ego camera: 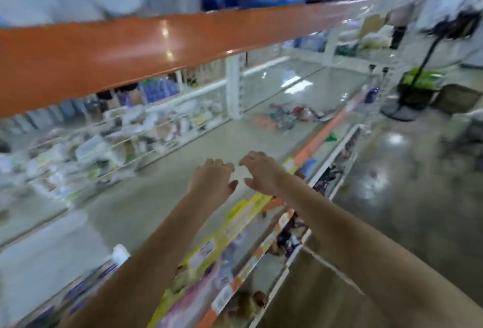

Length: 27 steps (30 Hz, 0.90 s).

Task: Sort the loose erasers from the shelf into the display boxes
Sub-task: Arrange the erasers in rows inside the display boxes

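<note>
The frame is blurred by motion. My left hand (213, 177) and my right hand (261, 172) reach side by side over the pale shelf board (162, 191), palms down, fingers loosely curled and apart, with nothing visible in either. A pile of small colourful packets (290, 114) lies further along the shelf to the right; I cannot tell whether they are erasers. Wire-divided compartments (104, 150) at the left hold pale wrapped goods. No display box can be made out clearly.
An orange shelf edge (130, 50) runs overhead across the view. Lower shelves with price labels (235, 223) and goods sit below my arms. A fan stand (402, 110) and a green basket (420, 79) stand on the shiny floor at right.
</note>
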Tool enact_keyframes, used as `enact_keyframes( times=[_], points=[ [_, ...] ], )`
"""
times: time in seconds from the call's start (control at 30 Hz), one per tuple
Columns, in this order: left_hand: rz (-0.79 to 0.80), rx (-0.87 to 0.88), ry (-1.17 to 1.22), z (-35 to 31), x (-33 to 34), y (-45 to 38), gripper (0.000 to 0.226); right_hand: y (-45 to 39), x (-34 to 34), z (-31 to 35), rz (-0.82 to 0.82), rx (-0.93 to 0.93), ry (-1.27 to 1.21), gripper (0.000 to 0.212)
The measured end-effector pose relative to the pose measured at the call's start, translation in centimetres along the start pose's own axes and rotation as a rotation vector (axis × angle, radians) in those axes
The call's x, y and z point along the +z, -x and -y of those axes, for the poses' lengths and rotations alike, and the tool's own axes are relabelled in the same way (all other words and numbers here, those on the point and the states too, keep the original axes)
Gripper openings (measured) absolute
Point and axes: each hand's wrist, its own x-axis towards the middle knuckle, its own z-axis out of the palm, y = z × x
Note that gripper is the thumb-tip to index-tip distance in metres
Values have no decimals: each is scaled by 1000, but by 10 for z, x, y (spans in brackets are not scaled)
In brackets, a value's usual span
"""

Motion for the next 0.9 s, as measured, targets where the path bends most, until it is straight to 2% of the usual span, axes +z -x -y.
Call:
enact_keyframes(
  times=[0.17,0.3,0.43,0.57,0.77,0.9],
  points=[
    [31,98,-28,-75,19,-87,44,-12,-3,-108,71,133,-4,52],
    [79,136,-20,-102,34,-143,46,-27,3,-166,128,205,-55,54],
    [106,87,-8,-103,49,-204,44,-53,10,-210,146,242,-104,52],
    [66,10,100,-89,64,-263,44,-94,14,-244,139,251,-133,51],
    [-51,-73,219,-77,97,-323,36,-145,28,-272,63,351,-284,34],
    [-131,-104,252,-79,112,-336,25,-158,38,-282,9,334,-273,50]
  ],
)
